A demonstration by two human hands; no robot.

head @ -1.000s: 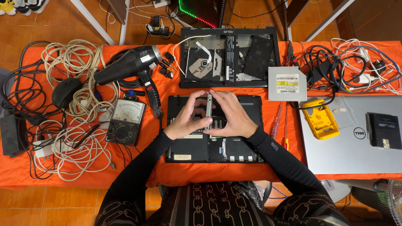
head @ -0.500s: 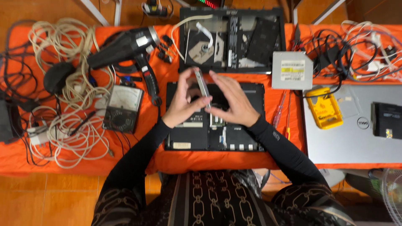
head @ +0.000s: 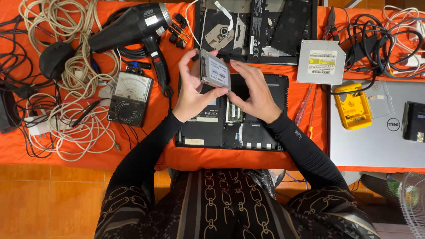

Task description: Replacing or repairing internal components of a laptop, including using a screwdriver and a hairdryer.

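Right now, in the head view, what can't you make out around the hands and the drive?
- Drive: far side faces away; left hand covers its lower edge.
- Open laptop base: the bay under both hands is hidden by the right hand and the drive.
- Upper laptop shell: top cut by the frame edge.
- Small black parts by the hair dryer: too small to identify.

Two opened laptop bases point(head: 230, 128) point(head: 259, 26), one closed silver laptop point(head: 376, 132), one hair dryer point(head: 133, 28), one analog multimeter point(head: 129, 98), one optical drive point(head: 321, 62), one yellow meter point(head: 353, 106), one solid-state drive point(head: 215, 71).

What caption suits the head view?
Both hands, left hand and right hand, hold a flat drive above an opened laptop base.
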